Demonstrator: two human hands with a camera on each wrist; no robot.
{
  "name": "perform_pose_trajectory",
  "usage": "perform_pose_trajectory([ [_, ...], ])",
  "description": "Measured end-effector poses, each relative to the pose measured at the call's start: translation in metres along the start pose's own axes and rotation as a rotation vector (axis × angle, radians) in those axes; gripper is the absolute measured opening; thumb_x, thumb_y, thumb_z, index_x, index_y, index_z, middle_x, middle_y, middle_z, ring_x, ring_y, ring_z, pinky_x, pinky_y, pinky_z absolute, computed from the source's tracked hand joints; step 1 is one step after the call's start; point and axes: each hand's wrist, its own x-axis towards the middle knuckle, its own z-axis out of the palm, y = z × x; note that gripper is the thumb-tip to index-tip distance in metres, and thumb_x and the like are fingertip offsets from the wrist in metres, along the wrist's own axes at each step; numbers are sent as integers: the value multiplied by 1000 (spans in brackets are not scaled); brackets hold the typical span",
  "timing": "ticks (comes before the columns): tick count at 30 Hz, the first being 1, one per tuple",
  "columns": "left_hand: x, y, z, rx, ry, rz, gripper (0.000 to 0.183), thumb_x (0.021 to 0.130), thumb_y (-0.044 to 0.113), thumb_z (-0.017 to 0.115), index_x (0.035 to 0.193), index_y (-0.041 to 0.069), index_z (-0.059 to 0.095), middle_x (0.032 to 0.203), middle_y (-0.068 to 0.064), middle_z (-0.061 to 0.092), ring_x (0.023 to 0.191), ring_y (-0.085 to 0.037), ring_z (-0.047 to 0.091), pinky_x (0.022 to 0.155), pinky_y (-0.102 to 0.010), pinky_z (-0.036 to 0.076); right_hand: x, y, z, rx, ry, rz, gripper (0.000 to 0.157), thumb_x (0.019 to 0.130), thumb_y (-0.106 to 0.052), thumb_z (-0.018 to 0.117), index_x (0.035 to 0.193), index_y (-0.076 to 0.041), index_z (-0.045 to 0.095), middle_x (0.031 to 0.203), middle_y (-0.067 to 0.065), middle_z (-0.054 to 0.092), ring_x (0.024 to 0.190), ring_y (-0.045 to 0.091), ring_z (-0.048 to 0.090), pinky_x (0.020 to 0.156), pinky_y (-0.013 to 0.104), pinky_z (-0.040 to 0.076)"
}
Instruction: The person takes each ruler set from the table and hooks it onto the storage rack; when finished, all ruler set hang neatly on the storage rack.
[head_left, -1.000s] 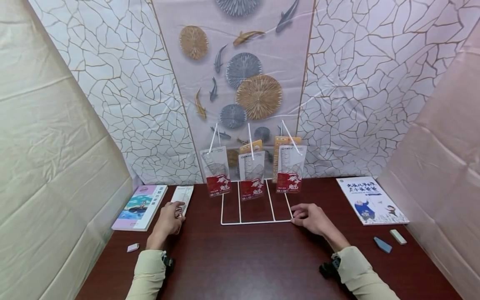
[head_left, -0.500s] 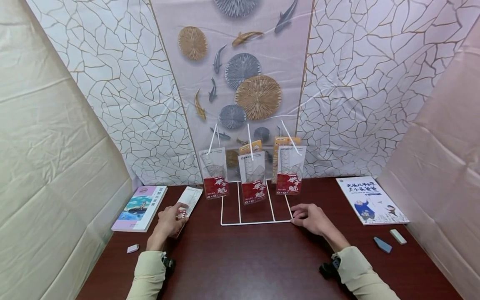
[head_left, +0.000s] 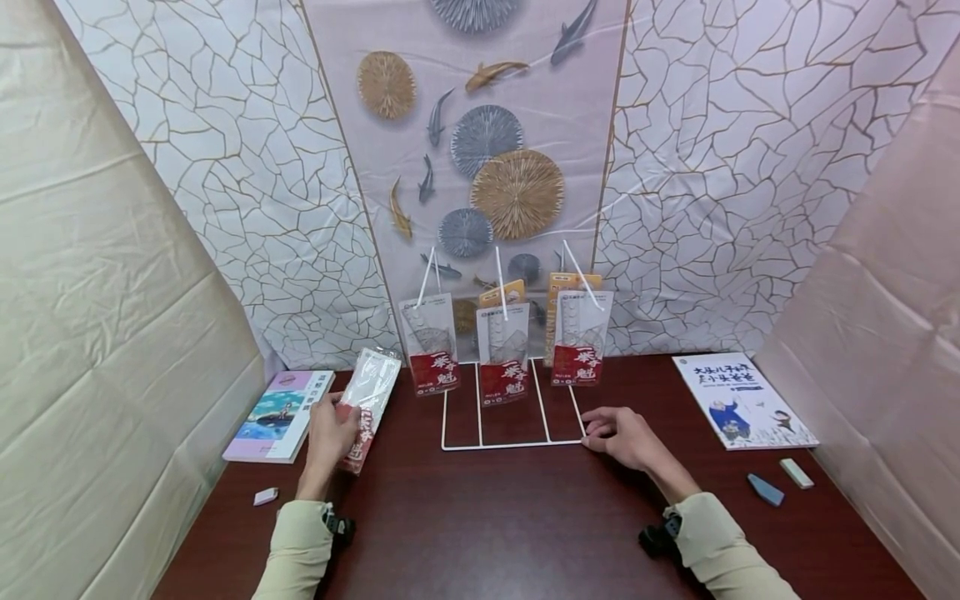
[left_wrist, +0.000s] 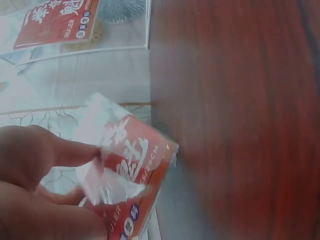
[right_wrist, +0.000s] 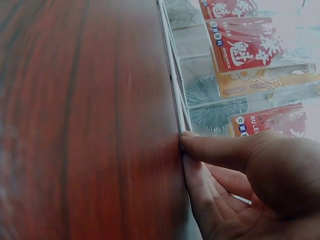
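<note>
My left hand grips a ruler set in a clear plastic sleeve with a red lower part. In the left wrist view the thumb and fingers pinch the ruler set at its side, and it stands tilted. My right hand pinches the front right corner of a white wire display rack. From the rack's hooks hang three similar ruler sets, the left one, the middle one and the right one. Behind them hang orange packs, partly hidden.
A book with a blue cover picture lies left of my left hand, and a white eraser nearer me. On the right lie a white book, a blue eraser and a pale eraser. A patterned cloth backdrop closes off the back.
My left hand has lifted and turned the ruler set, so more of its red front faces me. The hanging ruler sets have swayed slightly. My right hand has stayed at the rack's corner.
</note>
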Motion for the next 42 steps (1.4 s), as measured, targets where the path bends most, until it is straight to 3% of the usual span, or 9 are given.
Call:
perform_pose_trajectory([
  [5,0,8,4,-131,70,-50,48,98,18,61,135,-3,41,118,-27,62,102,-35,58,85,-43,45,0,0,0,12,1,-3,37,83,-10,81,117,-1,71,89,8,75,82,16,71,70,18,51],
  [8,0,15,7,-270,106,-45,46,100,22,58,136,2,38,123,-23,65,102,-28,61,83,-31,46,0,-1,0,12,1,-8,37,83,-9,81,118,0,71,88,8,74,82,17,71,70,17,51],
  [12,-2,30,9,-498,140,19,46,100,24,61,134,2,39,123,-19,67,96,-19,64,74,-18,52,0,-2,1,6,1,-16,37,83,-8,80,117,0,71,87,8,74,81,17,71,70,17,51],
  [15,-5,42,10,-651,141,80,46,100,23,63,132,0,39,120,-19,67,92,-15,66,72,-21,56,0,-2,0,4,4,-19,36,83,-7,80,117,-1,71,87,8,74,81,17,71,70,17,51],
  [19,-12,58,12,-778,118,173,42,99,17,62,131,-2,40,118,-17,67,94,-13,67,76,-27,59,0,-3,0,8,6,-22,36,83,-6,80,117,-1,71,87,9,74,81,17,71,70,17,52],
  [24,-23,77,15,-830,73,287,34,98,10,63,125,0,44,116,-13,70,98,-18,69,79,-29,58,0,-2,1,17,4,-21,35,83,-6,80,117,-2,71,87,8,74,81,17,71,69,18,51],
  [30,-36,100,24,-834,-16,369,33,99,11,62,123,-2,43,121,-19,68,105,-18,67,85,-25,56,0,-3,1,18,3,-19,35,83,-6,80,117,-2,72,87,9,74,81,17,71,69,18,51],
  [36,-45,113,32,-832,-41,360,35,100,14,61,123,-3,40,120,-20,67,99,-17,68,80,-28,58,0,-4,0,18,2,-24,35,83,-5,79,117,-1,71,88,11,74,81,18,71,70,17,51],
  [42,-43,114,33,-816,-5,317,35,100,12,60,126,-2,41,120,-20,68,104,-38,66,80,-35,59,-1,-5,0,8,4,-24,35,83,-6,79,117,-2,71,88,10,74,81,17,71,70,17,51],
])
